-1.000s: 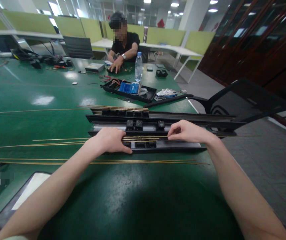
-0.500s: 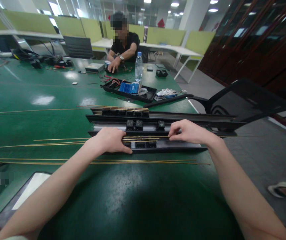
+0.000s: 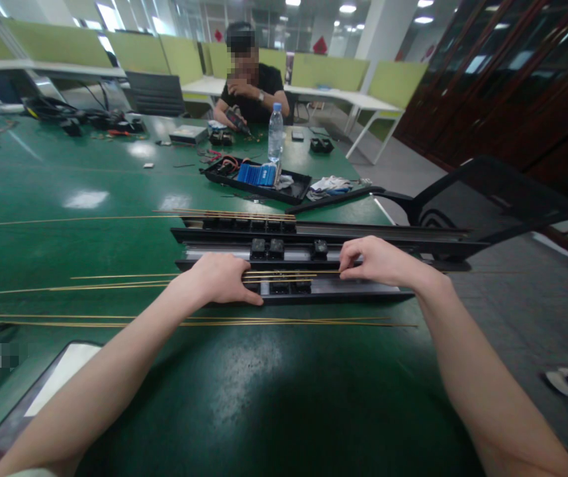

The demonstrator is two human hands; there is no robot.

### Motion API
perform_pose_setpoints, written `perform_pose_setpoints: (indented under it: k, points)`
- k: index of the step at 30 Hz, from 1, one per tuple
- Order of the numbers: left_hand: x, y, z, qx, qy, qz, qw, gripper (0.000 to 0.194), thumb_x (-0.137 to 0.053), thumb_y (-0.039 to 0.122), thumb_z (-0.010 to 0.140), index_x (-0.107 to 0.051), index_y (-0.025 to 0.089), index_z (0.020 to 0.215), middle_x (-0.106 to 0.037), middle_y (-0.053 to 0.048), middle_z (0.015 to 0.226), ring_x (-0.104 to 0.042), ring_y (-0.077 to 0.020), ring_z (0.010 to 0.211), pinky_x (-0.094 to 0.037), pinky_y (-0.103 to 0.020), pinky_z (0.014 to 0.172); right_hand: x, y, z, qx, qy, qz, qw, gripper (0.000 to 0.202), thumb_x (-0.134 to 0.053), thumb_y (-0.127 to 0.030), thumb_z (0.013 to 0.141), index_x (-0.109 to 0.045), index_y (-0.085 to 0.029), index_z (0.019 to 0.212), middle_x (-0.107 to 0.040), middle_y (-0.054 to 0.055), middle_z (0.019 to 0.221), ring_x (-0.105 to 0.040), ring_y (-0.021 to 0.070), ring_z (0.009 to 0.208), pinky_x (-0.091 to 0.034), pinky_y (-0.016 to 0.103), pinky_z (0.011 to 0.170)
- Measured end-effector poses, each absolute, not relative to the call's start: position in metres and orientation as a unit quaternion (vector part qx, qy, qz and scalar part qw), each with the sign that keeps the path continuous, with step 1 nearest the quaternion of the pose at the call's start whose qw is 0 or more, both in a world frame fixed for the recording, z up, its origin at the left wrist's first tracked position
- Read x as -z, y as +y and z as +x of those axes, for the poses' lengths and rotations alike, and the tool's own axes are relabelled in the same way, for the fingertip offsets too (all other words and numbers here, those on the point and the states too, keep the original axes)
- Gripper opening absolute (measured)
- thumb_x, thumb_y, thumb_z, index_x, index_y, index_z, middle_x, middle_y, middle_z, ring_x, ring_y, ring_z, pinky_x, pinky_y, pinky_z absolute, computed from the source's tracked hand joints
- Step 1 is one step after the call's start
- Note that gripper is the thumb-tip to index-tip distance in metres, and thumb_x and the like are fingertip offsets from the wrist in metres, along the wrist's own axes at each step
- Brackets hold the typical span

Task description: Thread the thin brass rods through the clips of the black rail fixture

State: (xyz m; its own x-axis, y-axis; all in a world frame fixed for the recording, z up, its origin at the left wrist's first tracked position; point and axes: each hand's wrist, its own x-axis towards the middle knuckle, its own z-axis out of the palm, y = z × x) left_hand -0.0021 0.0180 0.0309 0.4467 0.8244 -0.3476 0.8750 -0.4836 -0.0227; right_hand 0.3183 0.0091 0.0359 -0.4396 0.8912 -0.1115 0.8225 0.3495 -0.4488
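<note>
As the right hand (image 3: 372,260) pinches one thin brass-coloured rod (image 3: 330,271) at closed fingertips, it lies left to right over the near black channel (image 3: 343,298), poking past the worktop's (image 3: 314,397) right edge! Half-open, the left hand (image 3: 220,278) straddles that channel; whether it grips, can't tell. Two dark blocks (image 3: 279,287) show inside; three boxy ones (image 3: 276,249) sit behind.

Open run: near side of the green table (image 3: 314,377), in front of the loose brass rods (image 3: 314,322). Near black channel (image 3: 338,299): left end blocked by left hand (image 3: 222,278), middle by small black blocks (image 3: 300,287) and rods above; right end bare, right hand (image 3: 376,260) close by. Far side: tray (image 3: 298,188) and bottle (image 3: 275,136) in the way. Chair (image 3: 487,192) crowds the right edge.
</note>
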Motion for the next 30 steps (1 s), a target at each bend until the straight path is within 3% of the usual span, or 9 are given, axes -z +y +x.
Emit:
perform_pose_setpoints:
  k: [14, 18, 23, 30]
  points:
    - [-0.029, 0.019, -0.002, 0.156, 0.503, 0.846, 0.079, 0.081, -0.049, 0.086, 0.06, -0.069, 0.022, 0.107, -0.072, -0.012, 0.104, -0.067, -0.0298, 0.092, -0.049, -0.035, 0.077, -0.046, 0.008, 0.358, -0.177, -0.769, -0.614, -0.037, 0.016, -0.062, -0.027, 0.075, -0.077, -0.025, 0.083, -0.075, 0.0, 0.081, -0.066, 0.0191, 0.073, -0.047, 0.028, 0.064]
    - [-0.03, 0.018, -0.001, 0.155, 0.504, 0.846, 0.081, 0.082, -0.049, 0.086, 0.06, -0.069, 0.022, 0.107, -0.072, -0.013, 0.104, -0.067, -0.0305, 0.092, -0.048, -0.036, 0.078, -0.047, 0.008, 0.361, -0.116, -0.78, -0.615, -0.009, 0.022, -0.058, -0.031, 0.081, -0.077, -0.027, 0.092, -0.076, 0.001, 0.092, -0.067, 0.0211, 0.082, -0.048, 0.031, 0.072]
    - [-0.031, 0.018, 0.0, 0.15, 0.502, 0.848, 0.08, 0.082, -0.048, 0.086, 0.06, -0.069, 0.021, 0.105, -0.073, -0.013, 0.102, -0.067, -0.0305, 0.089, -0.049, -0.037, 0.075, -0.053, 0.001, 0.33, -0.124, -0.815, -0.563, 0.051, 0.027, -0.054, -0.039, 0.087, -0.075, -0.025, 0.094, -0.075, 0.002, 0.096, -0.066, 0.0203, 0.085, -0.048, 0.03, 0.074]
    - [-0.027, 0.021, -0.002, 0.157, 0.502, 0.847, 0.075, 0.082, -0.049, 0.086, 0.059, -0.069, 0.021, 0.106, -0.073, -0.012, 0.1, -0.067, -0.0299, 0.089, -0.049, -0.035, 0.075, -0.046, -0.003, 0.292, -0.096, -0.865, -0.473, 0.139, 0.023, -0.053, -0.032, 0.091, -0.074, -0.022, 0.094, -0.073, 0.003, 0.098, -0.064, 0.0202, 0.09, -0.046, 0.03, 0.081]
